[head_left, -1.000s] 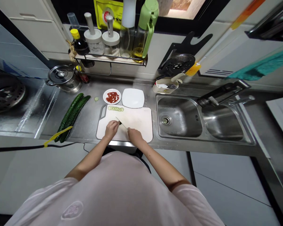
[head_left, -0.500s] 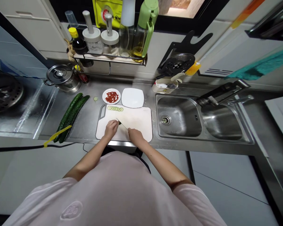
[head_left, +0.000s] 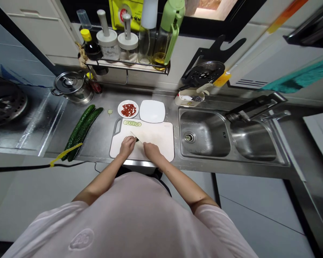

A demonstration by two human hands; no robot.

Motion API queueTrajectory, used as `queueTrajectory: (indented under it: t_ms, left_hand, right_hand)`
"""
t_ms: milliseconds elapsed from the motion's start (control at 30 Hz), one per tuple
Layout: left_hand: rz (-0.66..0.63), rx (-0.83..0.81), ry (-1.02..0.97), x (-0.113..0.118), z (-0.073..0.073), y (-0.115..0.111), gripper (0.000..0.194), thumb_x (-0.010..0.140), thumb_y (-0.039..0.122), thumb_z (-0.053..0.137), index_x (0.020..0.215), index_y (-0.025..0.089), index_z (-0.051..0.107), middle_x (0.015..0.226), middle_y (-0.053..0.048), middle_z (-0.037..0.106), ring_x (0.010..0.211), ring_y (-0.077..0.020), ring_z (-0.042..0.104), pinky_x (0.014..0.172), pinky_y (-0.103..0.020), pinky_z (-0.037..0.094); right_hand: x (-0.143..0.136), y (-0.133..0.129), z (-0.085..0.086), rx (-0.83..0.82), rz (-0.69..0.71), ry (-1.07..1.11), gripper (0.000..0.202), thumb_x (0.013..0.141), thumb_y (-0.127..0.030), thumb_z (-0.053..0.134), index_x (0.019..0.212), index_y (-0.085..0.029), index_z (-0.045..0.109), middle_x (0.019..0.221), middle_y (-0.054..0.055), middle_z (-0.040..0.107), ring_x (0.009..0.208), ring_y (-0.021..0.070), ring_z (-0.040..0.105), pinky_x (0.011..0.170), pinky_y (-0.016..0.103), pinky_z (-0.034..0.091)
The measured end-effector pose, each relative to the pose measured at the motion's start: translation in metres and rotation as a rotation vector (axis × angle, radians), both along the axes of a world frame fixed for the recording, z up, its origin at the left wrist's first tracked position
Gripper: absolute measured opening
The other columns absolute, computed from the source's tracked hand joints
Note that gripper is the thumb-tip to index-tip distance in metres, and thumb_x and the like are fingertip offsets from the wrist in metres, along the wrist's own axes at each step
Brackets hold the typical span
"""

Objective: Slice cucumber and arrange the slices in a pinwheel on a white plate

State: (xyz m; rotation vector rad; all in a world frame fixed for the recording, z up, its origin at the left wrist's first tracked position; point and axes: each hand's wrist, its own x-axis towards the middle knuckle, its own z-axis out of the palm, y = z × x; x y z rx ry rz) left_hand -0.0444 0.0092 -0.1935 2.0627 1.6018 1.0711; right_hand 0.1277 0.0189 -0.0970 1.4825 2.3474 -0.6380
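My left hand [head_left: 127,146] is closed over a short dark-green cucumber piece [head_left: 137,139] on the white cutting board [head_left: 161,134]; fingers hide most of the piece. My right hand [head_left: 152,152] grips a knife [head_left: 134,134] by its handle, which the fingers cover. The thin blade points up and left, close beside the cucumber and my left fingertips. Along the board's far edge lies a row of overlapping cucumber slices [head_left: 132,123]. Past the board stand a white plate of chopped red pieces [head_left: 128,109] and a square white plate [head_left: 152,111].
Two long whole cucumbers [head_left: 82,132] lie on the steel counter at left, a single slice [head_left: 110,111] near them. A lidded steel pot [head_left: 72,87] stands behind. The double sink [head_left: 204,132] is right of the board. A condiment shelf [head_left: 129,65] hangs above the counter.
My right hand has shifted slightly left with the knife, and the blade tip reaches farther up and left. My left hand stays on the cucumber piece. The view has moved a little.
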Motion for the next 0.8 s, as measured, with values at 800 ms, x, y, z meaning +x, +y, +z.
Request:
queueTrajectory:
  t_ms: [800]
  left_hand:
    - [-0.006, 0.012, -0.006, -0.001, -0.002, 0.0, 0.018, 0.09, 0.024, 0.046, 0.094, 0.022, 0.064, 0.093, -0.006, 0.062, 0.09, -0.0173, 0.056, 0.083, -0.035, 0.047]
  right_hand:
    - [-0.012, 0.003, -0.009, 0.032, -0.025, 0.003, 0.025, 0.087, -0.005, 0.036, 0.106, -0.014, 0.05, 0.095, 0.011, 0.065, 0.09, 0.0217, 0.064, 0.074, 0.031, 0.048]
